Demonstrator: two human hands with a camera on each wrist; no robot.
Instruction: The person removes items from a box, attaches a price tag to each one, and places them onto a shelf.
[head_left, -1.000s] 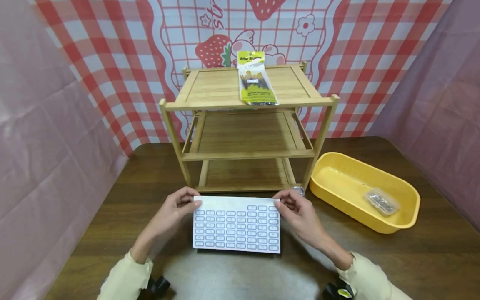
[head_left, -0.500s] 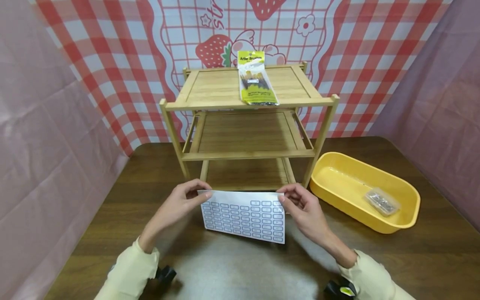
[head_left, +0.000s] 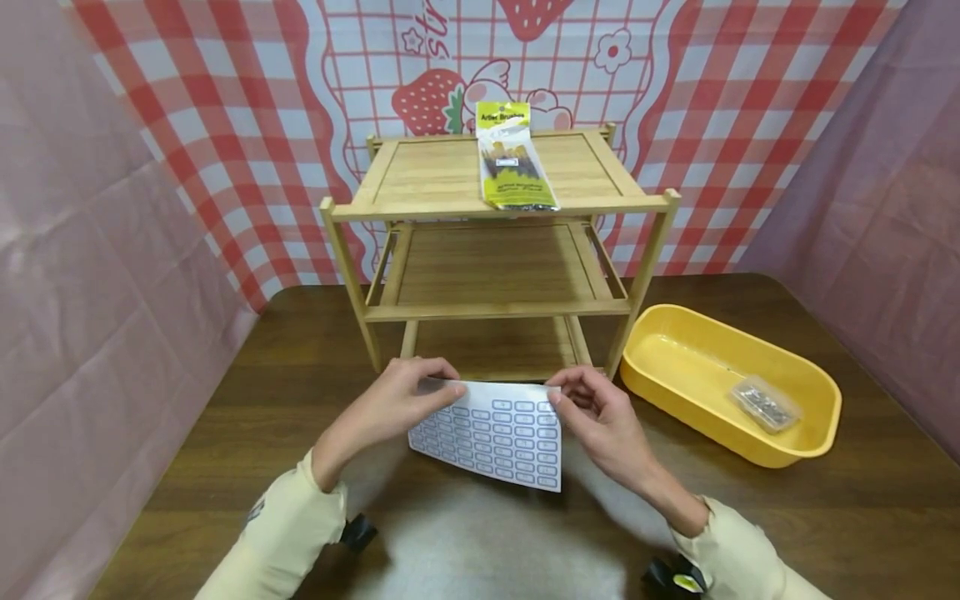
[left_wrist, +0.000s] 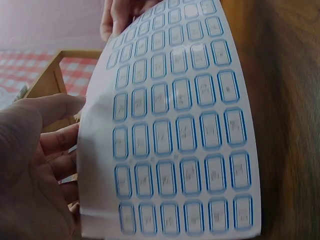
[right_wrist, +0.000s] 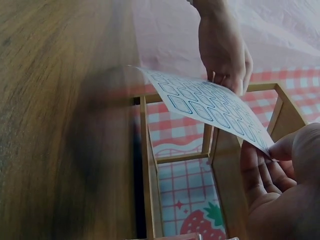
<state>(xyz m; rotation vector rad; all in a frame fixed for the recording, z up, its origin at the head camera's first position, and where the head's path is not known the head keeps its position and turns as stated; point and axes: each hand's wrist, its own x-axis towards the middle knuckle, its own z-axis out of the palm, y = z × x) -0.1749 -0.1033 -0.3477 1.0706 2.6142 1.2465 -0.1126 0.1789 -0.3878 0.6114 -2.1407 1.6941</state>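
A white sheet of blue-bordered label stickers (head_left: 495, 433) hangs between both hands in front of the shelf, bowed and lower toward its right end. My left hand (head_left: 397, 404) pinches its top edge, some way in from the left corner. At the top right corner my right hand (head_left: 603, 425) grips it between thumb and fingers. The left wrist view shows the sticker sheet (left_wrist: 175, 120) close up, its rows of small labels facing the camera, a blank strip along the held edge. In the right wrist view the sheet (right_wrist: 210, 107) curves from one hand to the other.
Behind the hands stands a three-tier wooden shelf (head_left: 495, 310). A packet of artist brushes (head_left: 513, 158) lies on its top tier. To the right, a yellow tray (head_left: 675, 400) holds a small clear box (head_left: 763, 402) on the brown table (head_left: 247, 417).
My left hand has moved right along the sheet's top edge, toward the right hand. The sheet has risen a little and now bends, where it was flat before.
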